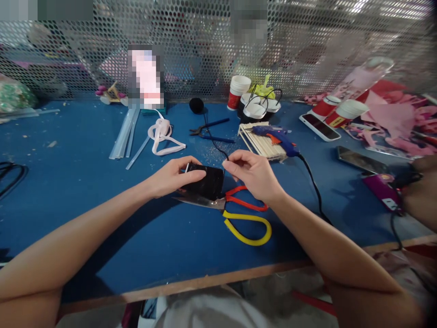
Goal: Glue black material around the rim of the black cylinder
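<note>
From our head camera, our left hand (172, 175) wraps its fingers around a black cup (204, 181), held just above the scissors (239, 209) on the blue table (85, 182). Our right hand (254, 175) pinches a thin black wire (218, 149) beside the cup. We seem to be fixing the wire on; that calls for a steady cup. The glue gun (276, 136) lies near.

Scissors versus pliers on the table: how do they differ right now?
The scissors lie close, right under the hands and the black object; the pliers lie farther back, untouched. The scissors have one red and one larger yellow loop handle; the pliers have straight blue handles. Both lie flat on the blue table.
</note>
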